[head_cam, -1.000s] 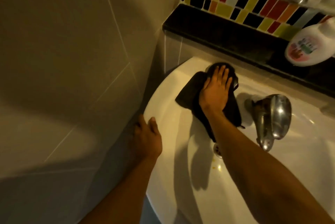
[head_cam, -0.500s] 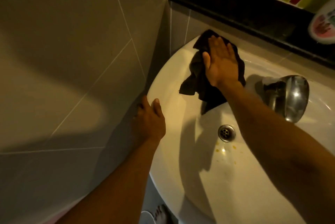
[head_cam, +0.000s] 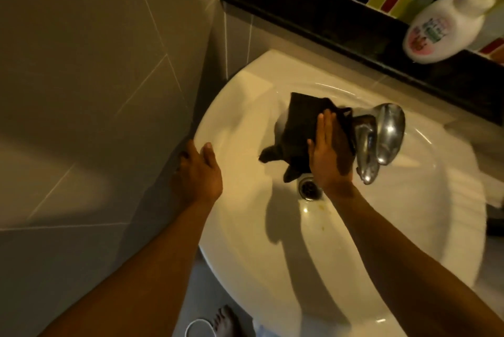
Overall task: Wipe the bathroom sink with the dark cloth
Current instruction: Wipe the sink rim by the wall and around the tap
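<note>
The white bathroom sink (head_cam: 245, 241) fills the middle of the head view. A dark cloth (head_cam: 298, 123) lies against the bowl's back slope, just left of the chrome tap (head_cam: 381, 140) and above the drain (head_cam: 309, 187). My right hand (head_cam: 328, 153) lies flat on the cloth with fingers straight, pressing it onto the basin. My left hand (head_cam: 197, 173) rests on the sink's left rim beside the wall, fingers over the edge and thumb on top, holding nothing.
A tiled wall (head_cam: 95, 77) stands close on the left. Behind the sink runs a black ledge (head_cam: 313, 17) under coloured mosaic tiles, with a white pump bottle (head_cam: 441, 33) at its right. Yellowish specks sit below the drain. A bare foot (head_cam: 223, 321) shows on the floor.
My right hand has slid the cloth from the back left rim down into the bowl, next to the tap. The left hand has stayed on the rim. The camera has shifted.
</note>
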`<state>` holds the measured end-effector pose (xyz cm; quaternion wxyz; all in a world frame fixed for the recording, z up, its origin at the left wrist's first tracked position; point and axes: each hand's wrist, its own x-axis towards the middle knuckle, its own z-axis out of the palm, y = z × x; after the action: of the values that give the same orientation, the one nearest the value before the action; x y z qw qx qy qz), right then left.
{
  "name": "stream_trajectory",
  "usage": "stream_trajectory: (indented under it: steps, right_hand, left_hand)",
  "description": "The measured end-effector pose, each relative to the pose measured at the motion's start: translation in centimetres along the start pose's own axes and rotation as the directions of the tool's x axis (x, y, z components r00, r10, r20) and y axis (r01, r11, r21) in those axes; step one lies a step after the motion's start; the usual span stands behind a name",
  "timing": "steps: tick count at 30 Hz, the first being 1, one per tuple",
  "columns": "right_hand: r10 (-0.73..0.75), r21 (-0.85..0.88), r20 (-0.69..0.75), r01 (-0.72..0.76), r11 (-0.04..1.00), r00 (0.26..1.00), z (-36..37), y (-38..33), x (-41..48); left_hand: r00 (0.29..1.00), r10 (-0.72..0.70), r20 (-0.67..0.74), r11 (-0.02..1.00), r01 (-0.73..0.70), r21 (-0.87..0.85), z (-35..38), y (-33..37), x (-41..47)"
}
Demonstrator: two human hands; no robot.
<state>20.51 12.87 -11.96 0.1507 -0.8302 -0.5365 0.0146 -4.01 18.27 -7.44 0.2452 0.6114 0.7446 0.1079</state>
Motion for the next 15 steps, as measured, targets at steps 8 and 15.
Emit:
stream_trajectory:
  steps: [8, 15]
  right_hand:
    - [-0.131, 0.072, 0.151, 0.121, 0.99, 0.98, -3.3, 7.3, -3.3]
    - [0.04, -0.124, 0.212, -0.013, 0.992, 0.977, -10.2, 19.0, -6.2]
  left_hand:
    - [0.998, 0.047, -0.031, 0.999, -0.047, 0.0, 0.1, -0.2, -0.3]
    - [0.997, 0.052, -0.063, 0.999, -0.052, 0.01, 0.4, 0.0, -0.2]
